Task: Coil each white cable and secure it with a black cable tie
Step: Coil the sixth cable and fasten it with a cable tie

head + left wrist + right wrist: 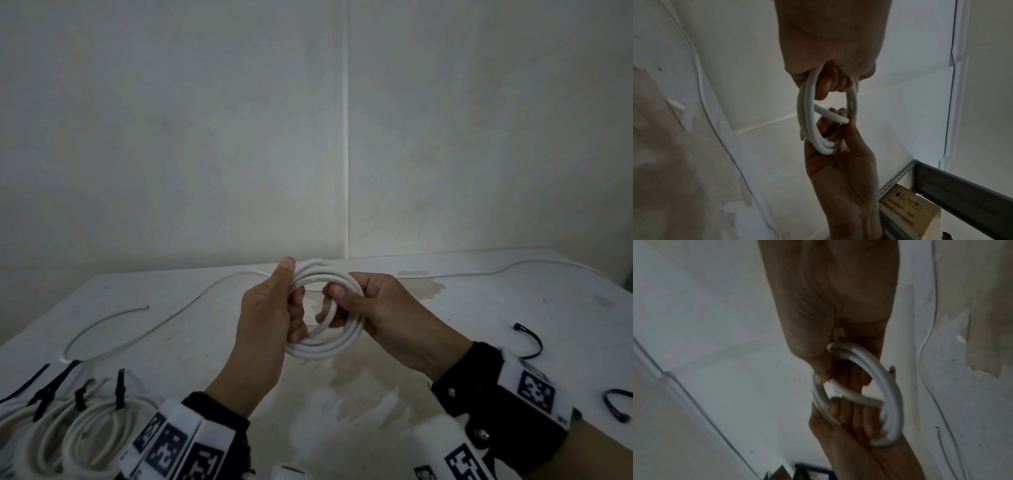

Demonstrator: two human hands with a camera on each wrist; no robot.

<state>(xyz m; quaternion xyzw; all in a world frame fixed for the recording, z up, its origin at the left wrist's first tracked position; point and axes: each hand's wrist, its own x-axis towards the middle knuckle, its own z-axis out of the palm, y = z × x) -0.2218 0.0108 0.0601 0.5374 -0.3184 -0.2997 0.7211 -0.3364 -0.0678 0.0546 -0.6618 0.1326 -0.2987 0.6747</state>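
Both hands, left [270,315] and right [373,308], grip white coil [325,347], fingertips partly hidden.

Black wrist straps [479,387] carry white bands [534,390] with square black-and-white markers.

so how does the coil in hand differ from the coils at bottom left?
The held coil is up off the table, gripped by the left hand and right hand; the finished coils lie on it untouched. The held coil has no tie; the finished coils each carry a black cable tie. The held coil is alone; the finished coils overlap in a row. Both are white, multi-loop rounds.
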